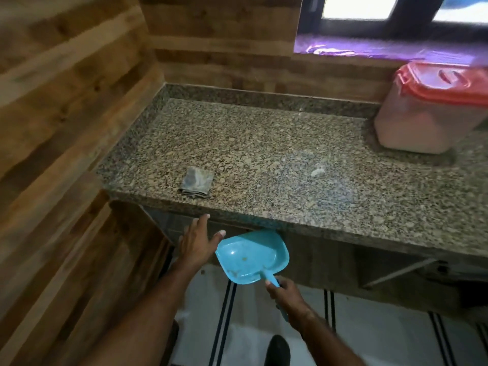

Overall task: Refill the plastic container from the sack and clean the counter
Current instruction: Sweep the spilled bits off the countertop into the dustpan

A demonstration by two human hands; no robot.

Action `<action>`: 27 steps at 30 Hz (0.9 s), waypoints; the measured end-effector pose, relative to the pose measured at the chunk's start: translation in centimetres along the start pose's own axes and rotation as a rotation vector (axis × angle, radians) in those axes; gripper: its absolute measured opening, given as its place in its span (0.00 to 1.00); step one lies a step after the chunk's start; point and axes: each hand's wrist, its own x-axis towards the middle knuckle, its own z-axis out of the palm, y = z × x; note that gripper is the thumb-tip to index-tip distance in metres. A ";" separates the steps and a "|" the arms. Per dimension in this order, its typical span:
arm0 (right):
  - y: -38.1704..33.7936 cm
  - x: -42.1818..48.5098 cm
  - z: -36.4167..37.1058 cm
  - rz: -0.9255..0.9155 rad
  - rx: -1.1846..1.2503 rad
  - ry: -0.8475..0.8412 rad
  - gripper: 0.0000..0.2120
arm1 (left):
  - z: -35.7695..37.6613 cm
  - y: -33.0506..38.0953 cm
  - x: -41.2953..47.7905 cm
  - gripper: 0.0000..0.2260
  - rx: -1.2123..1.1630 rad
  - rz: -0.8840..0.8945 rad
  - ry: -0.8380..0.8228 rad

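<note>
Clasping the dustpan (250, 256) handle, the right grip (286, 297) holds it under the desk's (264, 143) near edge, likely to catch crumbs; left grip (196, 243) released, fingers straight.

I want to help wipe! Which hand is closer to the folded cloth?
Left. The left hand is at the counter edge just below the cloth; the right hand is lower, gripping the blue dustpan.
</note>
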 end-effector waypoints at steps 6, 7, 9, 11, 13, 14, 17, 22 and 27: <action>-2.6 2.0 -0.7 -0.021 -0.046 -0.022 0.14 | -1.1 0.7 5.8 0.33 0.014 0.014 0.018; -3.0 2.2 -0.8 -0.024 -0.050 -0.019 0.14 | -1.2 0.6 6.9 0.33 0.017 0.021 0.019; -3.9 3.0 -0.5 -0.012 -0.064 -0.034 0.14 | -1.2 0.2 10.0 0.33 0.039 0.039 0.023; -4.7 3.4 -0.2 0.015 -0.068 -0.035 0.14 | -1.3 -0.1 12.9 0.32 0.087 0.051 0.050; -5.2 3.4 0.2 0.035 -0.076 -0.043 0.10 | -1.6 -0.6 15.5 0.31 0.125 0.048 0.098; -5.3 3.4 0.5 0.052 -0.074 -0.044 0.08 | -1.7 -0.9 16.7 0.31 0.142 0.051 0.112; -5.0 3.6 1.5 0.090 -0.073 -0.015 0.08 | -1.6 -2.0 20.2 0.30 0.182 0.067 0.104; -3.7 3.8 3.2 0.165 -0.018 0.025 0.10 | -0.3 -3.6 22.8 0.32 0.249 0.078 0.049; -3.0 2.8 4.3 0.216 0.055 0.083 0.07 | 0.1 -3.0 23.7 0.22 -0.062 0.148 0.050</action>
